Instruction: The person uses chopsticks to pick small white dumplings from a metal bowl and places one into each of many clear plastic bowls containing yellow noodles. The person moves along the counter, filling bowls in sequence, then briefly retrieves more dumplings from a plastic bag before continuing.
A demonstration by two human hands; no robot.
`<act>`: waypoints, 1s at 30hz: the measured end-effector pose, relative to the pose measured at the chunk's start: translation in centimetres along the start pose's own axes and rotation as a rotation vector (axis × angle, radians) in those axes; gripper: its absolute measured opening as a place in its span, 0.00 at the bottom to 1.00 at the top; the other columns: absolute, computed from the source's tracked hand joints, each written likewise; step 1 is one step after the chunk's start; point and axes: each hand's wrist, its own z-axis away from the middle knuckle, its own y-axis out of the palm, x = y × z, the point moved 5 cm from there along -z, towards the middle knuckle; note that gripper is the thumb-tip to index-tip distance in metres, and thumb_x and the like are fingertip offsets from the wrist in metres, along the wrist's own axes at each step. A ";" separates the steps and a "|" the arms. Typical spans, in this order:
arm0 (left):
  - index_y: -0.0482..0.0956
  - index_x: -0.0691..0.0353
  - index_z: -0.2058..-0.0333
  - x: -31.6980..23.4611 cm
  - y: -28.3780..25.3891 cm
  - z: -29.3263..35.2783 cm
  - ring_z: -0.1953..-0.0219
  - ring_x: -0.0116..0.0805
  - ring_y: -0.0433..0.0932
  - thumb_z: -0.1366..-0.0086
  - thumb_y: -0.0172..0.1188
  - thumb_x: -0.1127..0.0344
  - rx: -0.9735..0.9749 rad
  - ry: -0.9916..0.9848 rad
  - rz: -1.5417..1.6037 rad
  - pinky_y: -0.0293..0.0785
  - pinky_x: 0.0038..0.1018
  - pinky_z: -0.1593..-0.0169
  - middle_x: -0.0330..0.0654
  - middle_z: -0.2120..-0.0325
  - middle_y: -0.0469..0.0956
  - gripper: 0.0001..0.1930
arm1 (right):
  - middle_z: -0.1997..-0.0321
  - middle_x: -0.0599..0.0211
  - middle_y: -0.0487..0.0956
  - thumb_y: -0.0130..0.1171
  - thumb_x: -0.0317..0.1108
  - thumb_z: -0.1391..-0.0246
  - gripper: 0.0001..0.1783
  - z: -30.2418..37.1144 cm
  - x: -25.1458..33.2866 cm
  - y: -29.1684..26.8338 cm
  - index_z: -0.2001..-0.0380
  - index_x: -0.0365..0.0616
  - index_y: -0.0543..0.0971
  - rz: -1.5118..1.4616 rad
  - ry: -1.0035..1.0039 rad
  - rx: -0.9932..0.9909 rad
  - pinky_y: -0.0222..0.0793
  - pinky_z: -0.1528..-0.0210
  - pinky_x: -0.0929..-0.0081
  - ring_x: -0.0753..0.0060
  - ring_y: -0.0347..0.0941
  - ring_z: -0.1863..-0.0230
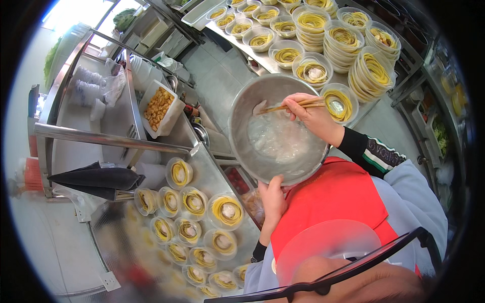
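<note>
Chopsticks [276, 108] pinched in my right hand [314, 118], fingers curled round them, tips at a pale piece [259, 107] inside the bowl [268, 90]! My left hand [273, 199] clasps the near rim, thumb over the edge, other fingers hidden; the bowl's just before my apron [328, 199].

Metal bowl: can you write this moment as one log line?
left hand: grips metal bowl | right hand: holds chopsticks over it | inside: wet whitish mix | nearby: plastic bowls with yellow noodles
</note>
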 end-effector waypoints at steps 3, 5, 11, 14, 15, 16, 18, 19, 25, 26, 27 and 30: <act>0.62 0.70 0.43 -0.4 0.4 -0.1 0.57 0.45 0.81 0.40 0.51 0.76 0.028 -0.028 -0.005 0.86 0.39 0.61 0.51 0.52 0.74 0.24 | 0.68 0.73 0.80 0.56 0.38 0.34 0.13 0.3 -0.3 -0.3 0.63 0.39 0.82 -0.103 0.085 -0.004 0.69 0.70 0.80 0.82 0.74 0.70; 0.62 0.71 0.43 -0.8 0.9 -0.1 0.57 0.46 0.82 0.39 0.50 0.77 0.116 -0.026 0.060 0.86 0.39 0.61 0.52 0.52 0.74 0.24 | 0.69 0.71 0.81 0.57 0.37 0.35 0.12 0.6 0.3 -1.5 0.64 0.38 0.82 -0.096 0.101 -0.031 0.69 0.69 0.78 0.77 0.76 0.70; 0.61 0.71 0.44 -0.8 1.2 -1.0 0.58 0.50 0.82 0.38 0.48 0.77 0.138 -0.123 0.079 0.86 0.41 0.60 0.54 0.52 0.74 0.23 | 0.70 0.62 0.77 0.60 0.35 0.39 0.10 1.7 3.5 -4.1 0.66 0.37 0.81 0.569 -0.172 -0.036 0.68 0.65 0.71 0.62 0.73 0.70; 0.61 0.71 0.44 -0.5 1.4 -1.3 0.59 0.50 0.83 0.38 0.48 0.78 0.166 -0.134 0.078 0.87 0.42 0.61 0.54 0.52 0.75 0.22 | 0.70 0.62 0.77 0.60 0.34 0.39 0.10 1.1 3.3 -3.7 0.65 0.38 0.81 0.452 -0.190 -0.044 0.68 0.65 0.71 0.62 0.71 0.71; 0.61 0.72 0.45 -0.5 1.5 -1.3 0.59 0.50 0.83 0.38 0.48 0.78 0.171 -0.134 0.080 0.87 0.41 0.62 0.55 0.53 0.75 0.22 | 0.70 0.62 0.76 0.60 0.34 0.38 0.09 1.0 3.3 -3.7 0.65 0.38 0.81 0.388 -0.190 -0.059 0.68 0.65 0.71 0.62 0.71 0.71; 0.61 0.72 0.45 -0.4 1.6 -1.3 0.59 0.50 0.83 0.38 0.48 0.78 0.186 -0.134 0.086 0.87 0.41 0.62 0.55 0.53 0.75 0.22 | 0.70 0.62 0.76 0.60 0.34 0.38 0.09 1.0 3.4 -3.9 0.65 0.38 0.81 0.380 -0.202 -0.099 0.68 0.65 0.71 0.63 0.71 0.71; 0.62 0.72 0.45 -0.4 1.7 -1.2 0.60 0.49 0.83 0.38 0.49 0.78 0.201 -0.139 0.090 0.87 0.41 0.62 0.55 0.54 0.75 0.21 | 0.70 0.61 0.76 0.60 0.34 0.38 0.09 1.1 3.6 -4.3 0.64 0.38 0.82 0.328 -0.189 -0.170 0.68 0.65 0.72 0.64 0.71 0.71; 0.62 0.72 0.45 -0.3 1.8 -1.2 0.60 0.49 0.83 0.38 0.49 0.78 0.201 -0.146 0.089 0.87 0.41 0.63 0.55 0.54 0.75 0.21 | 0.71 0.62 0.76 0.59 0.34 0.38 0.10 1.4 4.0 -4.4 0.64 0.38 0.82 0.414 -0.226 -0.181 0.68 0.66 0.72 0.65 0.72 0.72; 0.62 0.73 0.45 0.3 2.4 -1.0 0.61 0.48 0.83 0.39 0.50 0.78 0.202 -0.150 0.045 0.87 0.41 0.62 0.54 0.56 0.75 0.22 | 0.70 0.65 0.80 0.59 0.36 0.36 0.12 2.6 3.1 -4.3 0.65 0.36 0.81 0.461 -0.192 -0.154 0.67 0.70 0.75 0.74 0.74 0.73; 0.62 0.73 0.45 0.2 2.6 -0.9 0.61 0.48 0.83 0.39 0.50 0.78 0.216 -0.131 0.047 0.87 0.40 0.62 0.54 0.56 0.75 0.22 | 0.70 0.65 0.80 0.59 0.37 0.36 0.13 2.4 2.3 -4.2 0.65 0.36 0.81 0.382 -0.146 -0.174 0.67 0.71 0.77 0.76 0.74 0.73; 0.62 0.74 0.45 0.3 2.6 -0.7 0.61 0.48 0.83 0.39 0.50 0.77 0.196 -0.141 0.027 0.87 0.40 0.61 0.54 0.55 0.75 0.22 | 0.70 0.65 0.81 0.58 0.38 0.36 0.14 2.3 1.5 -4.2 0.65 0.36 0.81 0.296 -0.107 -0.187 0.67 0.72 0.78 0.77 0.75 0.73; 0.62 0.74 0.45 0.2 2.9 -0.2 0.61 0.47 0.83 0.39 0.50 0.77 0.190 -0.138 0.004 0.87 0.39 0.61 0.54 0.55 0.75 0.22 | 0.70 0.63 0.82 0.55 0.41 0.33 0.16 2.1 -0.9 -5.1 0.64 0.36 0.80 -0.027 0.016 -0.301 0.67 0.74 0.82 0.79 0.77 0.73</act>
